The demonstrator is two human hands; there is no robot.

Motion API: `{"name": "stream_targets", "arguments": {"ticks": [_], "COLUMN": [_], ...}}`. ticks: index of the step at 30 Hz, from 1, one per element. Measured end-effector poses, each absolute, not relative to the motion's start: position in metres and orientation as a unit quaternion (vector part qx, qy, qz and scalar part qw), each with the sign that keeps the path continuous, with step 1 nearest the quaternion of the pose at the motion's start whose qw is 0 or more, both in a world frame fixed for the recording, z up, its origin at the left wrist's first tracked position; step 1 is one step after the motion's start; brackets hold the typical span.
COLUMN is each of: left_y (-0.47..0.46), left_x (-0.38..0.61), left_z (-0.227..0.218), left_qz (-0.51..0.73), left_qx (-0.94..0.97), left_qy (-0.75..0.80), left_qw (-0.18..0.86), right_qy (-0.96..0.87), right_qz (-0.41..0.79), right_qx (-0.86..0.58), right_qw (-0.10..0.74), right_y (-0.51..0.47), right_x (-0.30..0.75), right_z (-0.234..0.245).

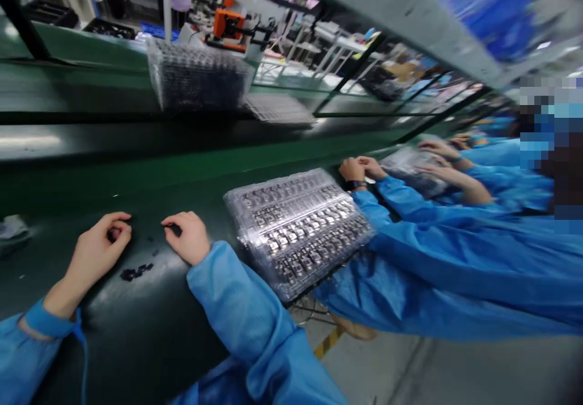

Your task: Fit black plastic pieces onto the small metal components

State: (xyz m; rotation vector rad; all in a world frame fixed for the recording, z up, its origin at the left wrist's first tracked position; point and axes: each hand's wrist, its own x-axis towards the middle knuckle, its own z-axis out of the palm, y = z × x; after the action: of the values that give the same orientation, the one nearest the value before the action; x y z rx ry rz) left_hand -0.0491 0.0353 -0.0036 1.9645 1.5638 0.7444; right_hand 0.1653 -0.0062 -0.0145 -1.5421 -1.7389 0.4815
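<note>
My left hand [98,250] rests on the dark green bench top [136,326], fingers curled in a pinch around something small and dark that I cannot make out. My right hand [187,235] lies a little to its right, fingers also curled, pinching a small dark piece. Between and just below the hands lies a scatter of tiny black parts [135,271]. Both arms wear blue sleeves. To the right of my right hand sits a stack of clear plastic trays [298,226] filled with small metal and black components.
A co-worker in a blue coat sits to my right, hands [359,168] at the bench beside another clear tray [405,165]. More people in blue sit beyond. A stack of clear trays [195,77] and a flat tray [277,108] stand on the far shelf. Floor shows below right.
</note>
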Motion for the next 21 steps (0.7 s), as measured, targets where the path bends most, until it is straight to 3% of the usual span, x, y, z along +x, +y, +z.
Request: {"name": "stream_targets", "arguments": {"ticks": [8, 21], "left_y": [0.0375, 0.0377], "left_x": [-0.0446, -0.0448], "left_z": [0.0021, 0.0054], "left_qz": [0.318, 0.322], "left_qx": [0.738, 0.745], "left_qy": [0.534, 0.520], "left_qw": [0.262, 0.266], "right_qy": [-0.664, -0.662], "right_qz": [0.193, 0.192], "right_qx": [-0.565, -0.563], "right_qw": [0.451, 0.455], "right_y": [-0.0022, -0.0029], "right_x": [0.1660, 0.1656], "right_z": [-0.0168, -0.0147]}}
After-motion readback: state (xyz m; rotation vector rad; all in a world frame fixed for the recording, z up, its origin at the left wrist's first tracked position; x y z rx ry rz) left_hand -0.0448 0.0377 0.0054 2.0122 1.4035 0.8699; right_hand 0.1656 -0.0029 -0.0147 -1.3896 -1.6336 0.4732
